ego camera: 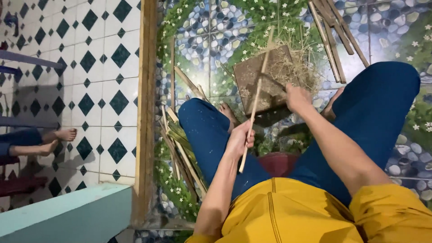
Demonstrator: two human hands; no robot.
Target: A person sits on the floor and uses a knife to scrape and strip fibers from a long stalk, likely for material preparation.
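Note:
My left hand (pixel 240 139) grips a long thin bamboo strip (pixel 258 92) near its lower end; the strip slants up over a brown wooden block (pixel 252 78). My right hand (pixel 298 98) is closed at the block's right lower edge, next to a heap of dry fibre shavings (pixel 297 67). What it holds is hidden; a dark blade-like shape (pixel 270 118) shows below it. I sit with knees in blue trousers (pixel 204 130) spread either side of the block.
Several split bamboo strips (pixel 180 148) lie on the floor by my left leg, more sticks (pixel 333 36) at the upper right. A wooden door frame (pixel 146 103) divides the pebble-pattern floor from diamond tiles. Another person's bare feet (pixel 56 140) rest at the far left.

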